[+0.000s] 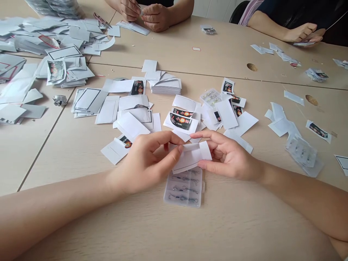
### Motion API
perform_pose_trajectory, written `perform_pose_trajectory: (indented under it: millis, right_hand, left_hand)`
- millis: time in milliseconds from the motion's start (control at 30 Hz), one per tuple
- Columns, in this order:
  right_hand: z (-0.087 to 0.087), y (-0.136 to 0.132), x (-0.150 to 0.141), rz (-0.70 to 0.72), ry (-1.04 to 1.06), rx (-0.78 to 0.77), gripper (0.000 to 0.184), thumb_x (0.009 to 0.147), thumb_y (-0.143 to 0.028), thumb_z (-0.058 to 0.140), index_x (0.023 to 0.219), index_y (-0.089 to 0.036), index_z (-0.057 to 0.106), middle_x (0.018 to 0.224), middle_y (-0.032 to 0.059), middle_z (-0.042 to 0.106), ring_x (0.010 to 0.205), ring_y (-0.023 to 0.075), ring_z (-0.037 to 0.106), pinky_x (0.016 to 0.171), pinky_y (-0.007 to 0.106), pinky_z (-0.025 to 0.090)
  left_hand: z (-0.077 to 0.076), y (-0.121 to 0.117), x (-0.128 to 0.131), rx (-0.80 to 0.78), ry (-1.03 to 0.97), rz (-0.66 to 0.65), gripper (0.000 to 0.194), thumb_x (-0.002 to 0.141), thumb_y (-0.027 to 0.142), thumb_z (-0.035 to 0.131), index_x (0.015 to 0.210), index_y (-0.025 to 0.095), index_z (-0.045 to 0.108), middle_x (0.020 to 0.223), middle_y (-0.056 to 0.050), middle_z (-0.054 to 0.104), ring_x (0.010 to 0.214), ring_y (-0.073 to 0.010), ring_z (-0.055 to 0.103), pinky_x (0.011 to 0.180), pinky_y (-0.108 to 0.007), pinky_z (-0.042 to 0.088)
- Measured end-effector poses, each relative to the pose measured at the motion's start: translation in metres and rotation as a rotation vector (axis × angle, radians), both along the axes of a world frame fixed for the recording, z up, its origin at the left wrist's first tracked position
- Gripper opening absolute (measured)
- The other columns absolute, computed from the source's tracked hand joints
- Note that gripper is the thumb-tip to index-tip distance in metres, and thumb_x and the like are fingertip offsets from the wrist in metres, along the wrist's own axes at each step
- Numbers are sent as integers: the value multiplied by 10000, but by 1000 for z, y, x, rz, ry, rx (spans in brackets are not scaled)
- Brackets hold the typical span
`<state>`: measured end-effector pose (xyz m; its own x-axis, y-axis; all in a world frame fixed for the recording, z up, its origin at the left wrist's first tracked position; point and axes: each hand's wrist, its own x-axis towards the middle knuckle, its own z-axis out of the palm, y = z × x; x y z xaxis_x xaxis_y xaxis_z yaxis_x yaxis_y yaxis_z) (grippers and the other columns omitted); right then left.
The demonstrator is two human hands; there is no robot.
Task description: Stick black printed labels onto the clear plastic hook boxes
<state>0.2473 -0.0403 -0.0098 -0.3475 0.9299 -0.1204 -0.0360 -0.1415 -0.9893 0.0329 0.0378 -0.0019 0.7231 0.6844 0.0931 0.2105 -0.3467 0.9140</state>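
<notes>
One slip [189, 158] was pinched by the left hand [149, 157] and right hand [231, 156], just above a clear box [183, 188] on the wooden table [231, 224]. Papers [133, 125] littered it beyond the grip; farther off were two people [301, 14] and a black chair [237, 12].

You've got a white paper slip [187, 159] up between both hands: left hand [152, 156] pinching one end, right hand [228, 154] on the other. Below it there's a clear plastic box [183, 192] of little hooks on the table [231, 228], top end hidden by the slip. Black printed labels [181, 121] sit just past your fingers, and two co-workers [156, 17] are across from you, hands busy too.
</notes>
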Motion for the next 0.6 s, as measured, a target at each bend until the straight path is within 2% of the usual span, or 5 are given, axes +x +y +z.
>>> perform_pose_trajectory:
  millis: [133,267,400,600]
  right_hand:
    - [-1,0,0,-5,-8,-25,482,847,-147,632,1269,-252,422,1001,24,652,913,124,638,803,280,534]
    - [0,1,-1,-9,15,-90,373,835,-172,656,1106,-238,407,924,-4,645,802,98,611,730,252,513]
    - [2,2,-3,1,49,-125,375,807,-185,693,1016,-236,386,899,-25,616,775,82,566,700,227,480]
    - [5,5,0,11,97,-155,457,750,-259,757,1029,-230,396,895,-13,578,728,93,525,648,229,442]
  left_hand:
    - [-2,1,-1,-38,-16,-9,135,922,269,502,888,183,601,799,-22,622,708,-130,567,592,-238,449]
    - [-2,1,-3,-13,-13,-6,132,934,252,482,896,173,580,802,-23,603,711,-120,537,600,-235,431]
    - [-2,0,-6,24,-6,-27,116,933,225,469,919,165,568,816,-30,593,717,-120,528,607,-236,428]
    - [-1,0,-7,200,-47,-96,159,885,96,490,996,178,570,902,-38,607,777,-119,559,671,-235,447]
